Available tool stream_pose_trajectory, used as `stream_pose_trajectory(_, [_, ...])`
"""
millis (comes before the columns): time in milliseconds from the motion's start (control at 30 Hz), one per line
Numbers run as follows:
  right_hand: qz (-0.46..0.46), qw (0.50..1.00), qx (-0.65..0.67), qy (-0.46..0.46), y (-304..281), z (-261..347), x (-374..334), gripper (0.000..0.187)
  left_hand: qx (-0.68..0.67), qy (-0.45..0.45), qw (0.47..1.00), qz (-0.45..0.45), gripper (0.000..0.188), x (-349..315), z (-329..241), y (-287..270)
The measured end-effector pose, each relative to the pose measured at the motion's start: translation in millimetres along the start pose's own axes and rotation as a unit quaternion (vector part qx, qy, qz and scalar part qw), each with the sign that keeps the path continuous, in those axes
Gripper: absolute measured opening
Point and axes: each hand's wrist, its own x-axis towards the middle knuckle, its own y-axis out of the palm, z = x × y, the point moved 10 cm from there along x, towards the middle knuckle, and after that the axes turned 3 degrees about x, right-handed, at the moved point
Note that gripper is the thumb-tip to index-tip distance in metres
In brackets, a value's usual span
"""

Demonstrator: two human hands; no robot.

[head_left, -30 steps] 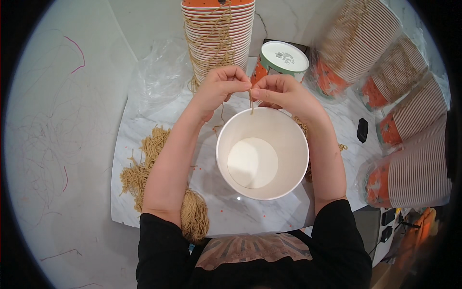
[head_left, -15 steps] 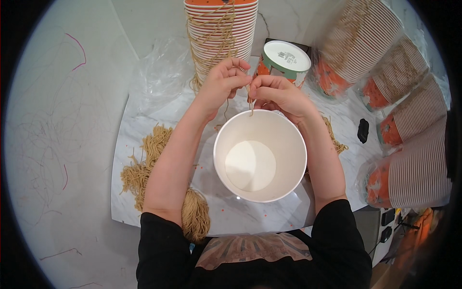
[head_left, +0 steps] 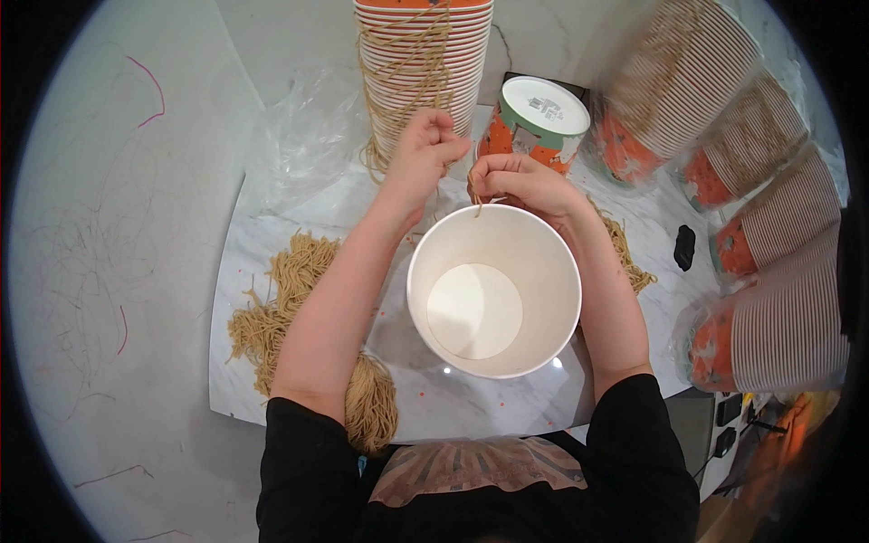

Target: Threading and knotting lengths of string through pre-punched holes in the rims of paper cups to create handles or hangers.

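Observation:
A large white paper bucket [head_left: 493, 348] stands upright in front of me, its mouth facing up and nothing inside. At the far rim a tan cord [head_left: 477, 207] loops over the edge. My right hand [head_left: 529, 188] pinches that cord just behind the rim. My left hand [head_left: 421, 163] is up and to the left of it, thumb and fingers closed; a thin strand hangs below it, though its fingertips partly hide what they hold. Bundles of tan cord [head_left: 294, 271] lie left of my left forearm, and another bundle [head_left: 371, 407] hangs at the near table edge.
A tall stack of buckets [head_left: 466, 63] draped with cord stands at the back, beside crumpled clear plastic [head_left: 312, 136]. An orange and green bucket [head_left: 543, 107] sits upside down. Bagged bucket stacks [head_left: 787, 308] line the right. A small black object [head_left: 684, 246] lies on the marbled table [head_left: 244, 389].
My hands have drawn apart slightly; the left no longer meets the right fingertips. The right hand stays by the rim, slightly lower. The view has shifted a little.

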Motion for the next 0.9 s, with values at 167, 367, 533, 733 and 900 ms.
stream_pose_trajectory(167, [0.007, 0.999, 0.03, 0.018, 3.5, -6.3, 3.2, 0.003, -0.016, 0.005, 0.999, -0.047, 0.025, 3.7, 2.0, -16.1])
stream_pose_trajectory(367, [0.045, 0.995, 0.085, 0.024, 8.2, -8.9, 4.4, 0.002, -0.061, 0.026, 0.992, -0.104, 0.027, 1.2, 3.6, -22.3])
stream_pose_trajectory(533, [0.059, 0.99, 0.112, 0.067, 13.9, -17.4, 2.8, 0.004, -0.069, 0.102, 0.985, -0.122, 0.024, 0.0, -6.0, -24.3])
stream_pose_trajectory(733, [0.016, 0.993, 0.092, 0.068, 23.8, -18.3, 1.7, 0.014, -0.058, 0.088, 0.986, -0.131, 0.021, -2.3, 0.1, -24.7])
stream_pose_trajectory(900, [0.037, 0.992, 0.103, 0.055, 21.8, -18.6, 7.6, 0.011, -0.037, 0.111, 0.983, -0.14, 0.02, -0.5, 0.0, -27.3])
